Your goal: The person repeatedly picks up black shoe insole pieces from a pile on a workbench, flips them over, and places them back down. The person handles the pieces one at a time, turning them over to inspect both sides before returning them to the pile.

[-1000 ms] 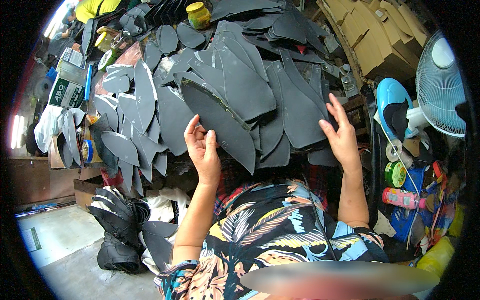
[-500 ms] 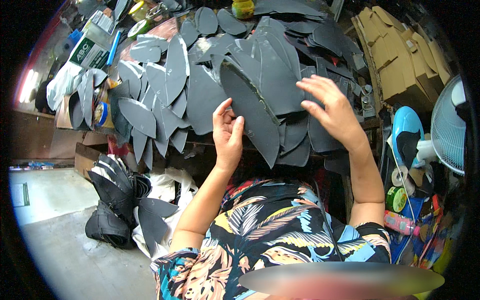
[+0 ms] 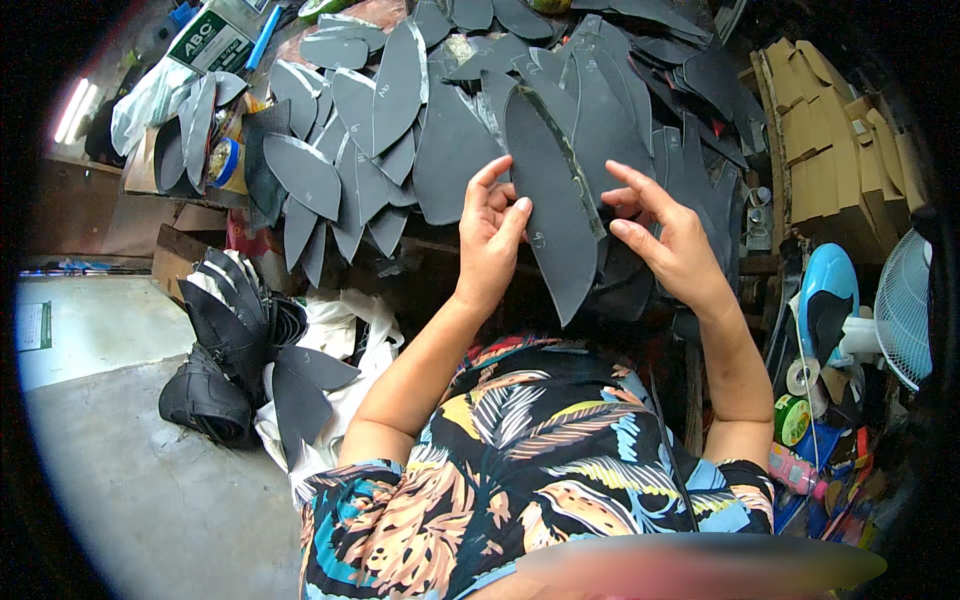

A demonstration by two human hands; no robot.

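Note:
A dark grey, leaf-shaped sheet piece [image 3: 553, 205] slants in front of me above the worktable, its pointed end toward me. Along its right edge runs a rough, pale greenish strip that looks like dried glue. My left hand [image 3: 490, 240] grips the piece by its left edge, thumb on top and the other fingers curled, partly hidden. Close to the right edge of that piece is my right hand [image 3: 672, 248], open, with thumb and fingers apart and nothing in them. Many similar grey pieces [image 3: 455, 165] lie overlapping beneath and around it, some with whitish edges.
A blue-lidded jar [image 3: 224, 162] stands at the table's left end. Black rolled material [image 3: 212, 395] and white cloth [image 3: 350, 325] lie at lower left. Cardboard pieces [image 3: 830, 150] are stacked at far right, above a white fan [image 3: 905, 310] with a blue body. A pink bottle [image 3: 795, 468] lies below.
My right hand has come down and in, nearer the right edge of the held piece. My left hand keeps its grip. The whole view has shifted, with the scene appearing further right and higher.

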